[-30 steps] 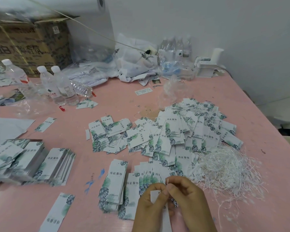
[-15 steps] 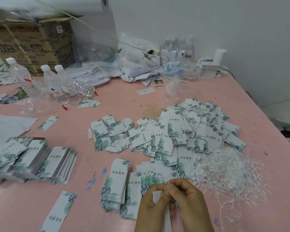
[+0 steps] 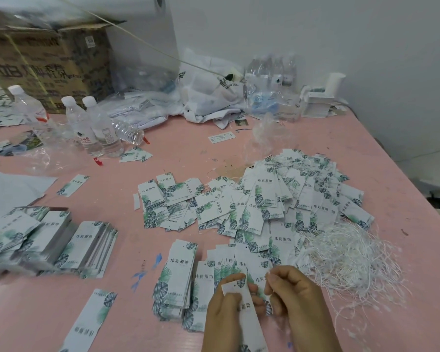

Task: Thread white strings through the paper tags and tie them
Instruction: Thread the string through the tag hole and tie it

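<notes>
At the bottom centre my left hand [image 3: 222, 318] pinches a white paper tag [image 3: 241, 304] with a green leaf print, its punched hole near the top. My right hand [image 3: 297, 301] is beside it, finger and thumb pinched together on a thin white string [image 3: 268, 282] held just right of the tag's top. A tangled pile of white strings [image 3: 346, 255] lies on the pink table to the right of my hands. A large heap of tags [image 3: 269, 201] spreads across the middle, and short stacks of tags [image 3: 181, 273] lie right in front of my hands.
Neat tag stacks [image 3: 61, 240] sit at the left, and a single tag [image 3: 92, 318] lies near the front. Water bottles [image 3: 92, 125], a cardboard box [image 3: 46, 64] and plastic bags [image 3: 208, 95] line the back. The table's right edge [image 3: 417, 199] runs diagonally.
My two hands have drawn slightly apart; the tag's top now shows between them. The camera has shifted a little, so the scene sits slightly further right.
</notes>
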Motion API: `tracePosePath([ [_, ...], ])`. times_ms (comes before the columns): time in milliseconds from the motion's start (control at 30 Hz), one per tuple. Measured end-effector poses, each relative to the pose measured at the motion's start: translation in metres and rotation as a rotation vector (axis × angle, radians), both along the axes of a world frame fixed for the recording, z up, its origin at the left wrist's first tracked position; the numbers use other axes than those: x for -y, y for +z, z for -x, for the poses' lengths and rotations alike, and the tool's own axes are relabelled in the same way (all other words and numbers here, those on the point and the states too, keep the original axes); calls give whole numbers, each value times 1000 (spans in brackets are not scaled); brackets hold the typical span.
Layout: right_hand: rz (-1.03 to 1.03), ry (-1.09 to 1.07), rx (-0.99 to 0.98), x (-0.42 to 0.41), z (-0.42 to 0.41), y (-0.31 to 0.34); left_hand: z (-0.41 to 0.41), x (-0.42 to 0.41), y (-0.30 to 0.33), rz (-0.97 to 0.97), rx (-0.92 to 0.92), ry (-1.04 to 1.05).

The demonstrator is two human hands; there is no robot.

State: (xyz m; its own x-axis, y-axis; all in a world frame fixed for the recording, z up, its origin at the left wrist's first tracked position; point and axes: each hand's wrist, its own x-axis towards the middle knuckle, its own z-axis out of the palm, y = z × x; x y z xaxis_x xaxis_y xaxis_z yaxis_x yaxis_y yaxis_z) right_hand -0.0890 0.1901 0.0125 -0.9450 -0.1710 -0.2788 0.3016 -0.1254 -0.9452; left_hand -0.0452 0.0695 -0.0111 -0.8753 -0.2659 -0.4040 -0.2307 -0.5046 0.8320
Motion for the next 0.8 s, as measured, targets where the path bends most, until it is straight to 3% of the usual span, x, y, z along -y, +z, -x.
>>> tracePosePath([
  [167,-286,165,-98,3,-3,8,-5,-2,0,295,-1,-38],
  [333,-480,234,-135,8,0,9,-6,-3,6,274,-13,32],
  [800,-522,272,-126,6,8,9,-7,-2,5,275,-114,81],
])
